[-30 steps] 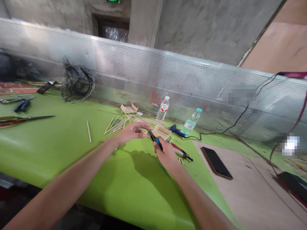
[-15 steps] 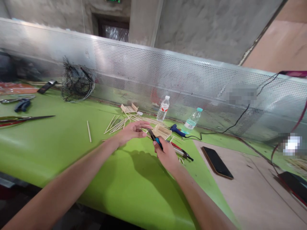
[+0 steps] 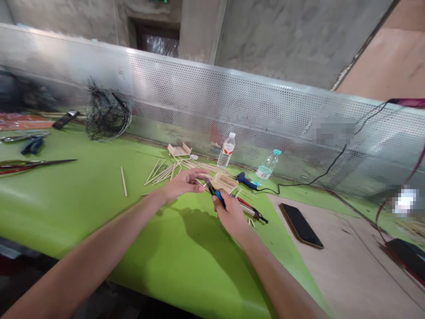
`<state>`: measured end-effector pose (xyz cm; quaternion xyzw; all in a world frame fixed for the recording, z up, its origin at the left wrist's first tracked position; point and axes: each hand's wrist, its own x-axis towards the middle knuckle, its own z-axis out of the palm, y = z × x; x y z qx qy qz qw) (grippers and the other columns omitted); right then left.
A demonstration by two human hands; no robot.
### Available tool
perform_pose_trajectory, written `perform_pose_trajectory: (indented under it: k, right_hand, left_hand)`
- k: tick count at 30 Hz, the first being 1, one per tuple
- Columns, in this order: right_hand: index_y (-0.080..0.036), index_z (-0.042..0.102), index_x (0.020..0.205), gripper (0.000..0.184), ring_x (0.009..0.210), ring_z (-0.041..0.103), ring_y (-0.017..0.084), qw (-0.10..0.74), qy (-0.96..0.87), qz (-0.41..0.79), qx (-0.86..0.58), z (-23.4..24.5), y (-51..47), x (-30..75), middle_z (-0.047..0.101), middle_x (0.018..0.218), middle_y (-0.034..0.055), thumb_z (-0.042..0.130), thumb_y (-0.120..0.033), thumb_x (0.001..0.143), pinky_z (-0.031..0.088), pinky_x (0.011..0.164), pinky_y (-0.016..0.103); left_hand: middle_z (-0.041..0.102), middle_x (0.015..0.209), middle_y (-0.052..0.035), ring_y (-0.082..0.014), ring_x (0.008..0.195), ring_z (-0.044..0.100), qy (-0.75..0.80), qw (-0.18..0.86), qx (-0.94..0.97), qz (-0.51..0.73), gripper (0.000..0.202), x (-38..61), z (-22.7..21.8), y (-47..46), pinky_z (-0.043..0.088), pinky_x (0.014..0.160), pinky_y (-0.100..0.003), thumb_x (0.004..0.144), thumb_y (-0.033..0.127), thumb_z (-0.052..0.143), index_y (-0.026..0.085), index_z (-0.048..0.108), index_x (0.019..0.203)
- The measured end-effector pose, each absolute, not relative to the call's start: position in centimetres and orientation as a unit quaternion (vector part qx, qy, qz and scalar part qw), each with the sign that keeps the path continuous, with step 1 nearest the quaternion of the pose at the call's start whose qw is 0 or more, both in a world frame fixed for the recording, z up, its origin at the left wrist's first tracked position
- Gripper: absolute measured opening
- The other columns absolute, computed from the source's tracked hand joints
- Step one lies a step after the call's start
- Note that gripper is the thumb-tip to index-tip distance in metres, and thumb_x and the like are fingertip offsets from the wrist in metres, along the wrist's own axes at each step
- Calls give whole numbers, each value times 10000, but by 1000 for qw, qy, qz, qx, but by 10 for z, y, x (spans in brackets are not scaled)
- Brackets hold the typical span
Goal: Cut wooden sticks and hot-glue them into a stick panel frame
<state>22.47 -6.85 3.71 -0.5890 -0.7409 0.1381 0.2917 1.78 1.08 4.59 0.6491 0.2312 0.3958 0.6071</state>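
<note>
My right hand [image 3: 229, 213] is closed around a small cutter with a blue and black handle [image 3: 215, 192], its tip pointing up and left. My left hand [image 3: 183, 182] hovers just left of that tip, fingers curled and pinched together on a thin wooden stick [image 3: 201, 182] that I can barely make out. Just behind the cutter stands a small frame built of wooden sticks [image 3: 224, 181]. Several loose sticks [image 3: 162, 173] lie spread on the green table [image 3: 83, 199] behind my left hand.
A second little stick structure [image 3: 179, 150], two water bottles [image 3: 226, 150] [image 3: 266, 167] and a blue glue gun [image 3: 245, 180] stand near the perforated metal screen [image 3: 206, 102]. A phone [image 3: 300, 225] lies right, pens [image 3: 252, 212] beside my hand, long scissors [image 3: 33, 164] and black wire [image 3: 106, 116] left.
My left hand's fingers have drawn a little closer to the cutter's tip. The right hand has stayed in place.
</note>
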Motion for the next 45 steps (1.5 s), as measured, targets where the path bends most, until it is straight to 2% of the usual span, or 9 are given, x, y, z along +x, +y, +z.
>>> perform_pose_trajectory:
  k: [9,22,28,35,42,45]
  right_hand:
    - [-246,410,827,214,532,517,150,293,-740,138,-589,35,-68,226,572,639,-21,388,-388,986,252,498,254]
    - [-243,422,826,218,533,517,150,285,-743,142,-588,38,-69,225,576,646,-15,389,-387,986,259,500,250]
    - [-243,411,817,218,514,502,144,290,-740,132,-592,36,-69,225,565,629,-24,384,-377,987,251,494,248]
    - [-243,425,829,212,543,517,153,287,-746,133,-586,36,-68,226,576,649,-15,393,-383,984,258,507,249]
    - [-242,435,839,209,555,525,155,287,-743,131,-590,36,-69,225,587,665,-9,392,-386,984,262,508,249]
    - [-242,443,841,202,560,525,156,285,-746,133,-587,37,-69,224,590,672,-7,402,-383,979,265,508,249]
  left_hand:
    - [657,1274,-123,-209,1015,638,245,597,637,422,675,14,47,13,484,888,-385,691,258,851,228,580,1309]
    - [679,1220,-113,-230,1089,648,230,616,647,387,750,16,45,12,457,975,-415,688,235,858,252,539,1367]
    - [656,1268,-129,-218,1050,656,250,594,635,426,758,12,46,15,483,935,-400,702,261,849,249,514,1382]
    - [673,1227,-136,-236,1095,650,230,616,646,387,833,15,44,14,463,967,-406,689,235,858,246,468,1425]
    - [664,1251,-128,-222,1059,657,233,611,633,415,807,12,46,14,472,933,-381,690,237,854,260,491,1411]
    - [676,1231,-132,-194,948,670,233,629,641,373,879,13,46,11,485,894,-378,674,209,860,268,451,1449]
